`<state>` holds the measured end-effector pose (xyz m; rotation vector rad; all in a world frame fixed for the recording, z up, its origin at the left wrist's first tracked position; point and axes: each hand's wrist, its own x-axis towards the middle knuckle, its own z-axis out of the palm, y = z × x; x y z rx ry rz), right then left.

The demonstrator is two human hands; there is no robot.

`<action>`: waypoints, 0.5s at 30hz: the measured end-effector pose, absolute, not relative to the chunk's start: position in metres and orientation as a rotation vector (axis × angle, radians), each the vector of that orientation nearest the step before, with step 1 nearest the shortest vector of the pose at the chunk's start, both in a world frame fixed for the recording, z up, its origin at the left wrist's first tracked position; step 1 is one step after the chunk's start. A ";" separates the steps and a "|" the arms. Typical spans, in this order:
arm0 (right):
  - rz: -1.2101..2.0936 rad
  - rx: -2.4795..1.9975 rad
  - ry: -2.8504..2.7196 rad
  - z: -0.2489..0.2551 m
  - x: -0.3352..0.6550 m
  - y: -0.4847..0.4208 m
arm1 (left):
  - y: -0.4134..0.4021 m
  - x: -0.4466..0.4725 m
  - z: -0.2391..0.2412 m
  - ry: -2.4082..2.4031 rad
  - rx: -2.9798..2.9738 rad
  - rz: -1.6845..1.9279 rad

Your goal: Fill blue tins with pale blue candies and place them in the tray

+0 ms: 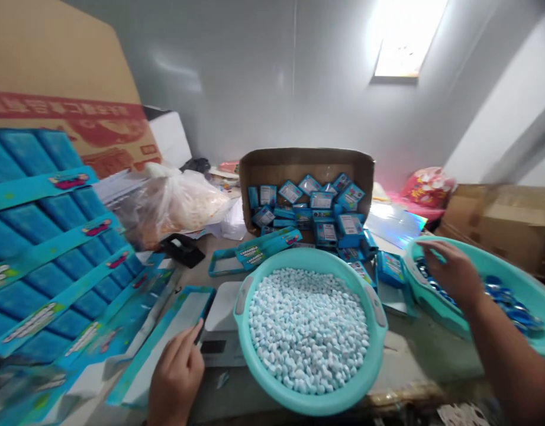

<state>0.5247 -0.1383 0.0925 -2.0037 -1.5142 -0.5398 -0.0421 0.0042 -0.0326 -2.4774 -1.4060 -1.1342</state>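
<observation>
My left hand (177,370) is beside a long, shallow blue-edged box tray (161,349), with its fingers loosely extended and the index fingertip by the tray's edge near a small white scale (221,322). I see nothing held in it. My right hand (452,272) is over the near-left part of a teal basin (512,272) that holds shiny blue packs (507,299). Its thumb and fingers are apart, and no item shows between them. Between my hands stands a round teal basin (314,408), full of small pale blue and white candies (310,331).
An open cardboard box (305,157) with many small blue packs stands behind the round basin. Blue display boxes (54,254) are stacked at left, near a tied plastic bag (174,201) and a black tape dispenser (183,248). Brown cartons (498,219) stand at right.
</observation>
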 end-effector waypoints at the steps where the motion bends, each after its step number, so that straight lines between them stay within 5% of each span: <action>1: -0.419 -2.002 -1.672 0.099 0.510 -0.127 | 0.004 -0.043 -0.032 -1.356 -2.488 -1.178; 5: -0.276 -2.000 -1.973 0.109 0.457 -0.057 | 0.001 -0.049 -0.035 -1.301 -2.565 -1.288; 15: -0.344 -2.057 -2.048 0.104 0.421 0.054 | -0.078 -0.052 -0.098 -1.477 -2.894 -0.748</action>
